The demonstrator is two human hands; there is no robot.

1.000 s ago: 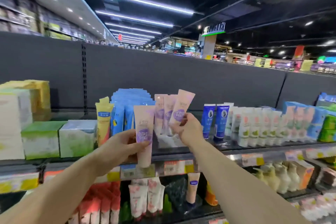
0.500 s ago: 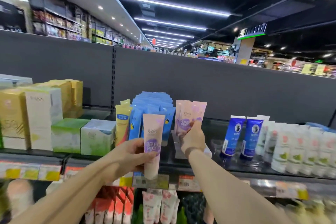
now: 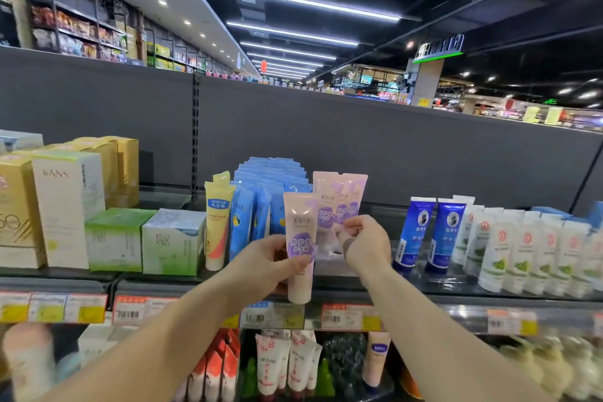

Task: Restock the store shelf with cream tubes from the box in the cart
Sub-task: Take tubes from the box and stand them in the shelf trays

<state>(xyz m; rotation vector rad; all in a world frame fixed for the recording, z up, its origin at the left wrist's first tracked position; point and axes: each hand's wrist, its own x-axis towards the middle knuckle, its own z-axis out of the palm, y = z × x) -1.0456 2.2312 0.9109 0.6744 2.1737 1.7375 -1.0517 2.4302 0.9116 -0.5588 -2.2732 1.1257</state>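
My left hand grips a pink cream tube with a purple label, held upright just in front of the top shelf. Behind it, a few matching pink tubes stand upright on the shelf. My right hand pinches the lower part of the rightmost of these standing tubes. The box and cart are out of view.
Blue packets and a yellow tube stand left of the pink tubes; two blue tubes and white tubes stand to the right. Green and white boxes sit further left. Price tags line the shelf edge, more products below.
My right hand lowered its tilted pink tube down onto the shelf beside the other standing ones. My left hand stayed in front with its tube. The camera view shifted left.
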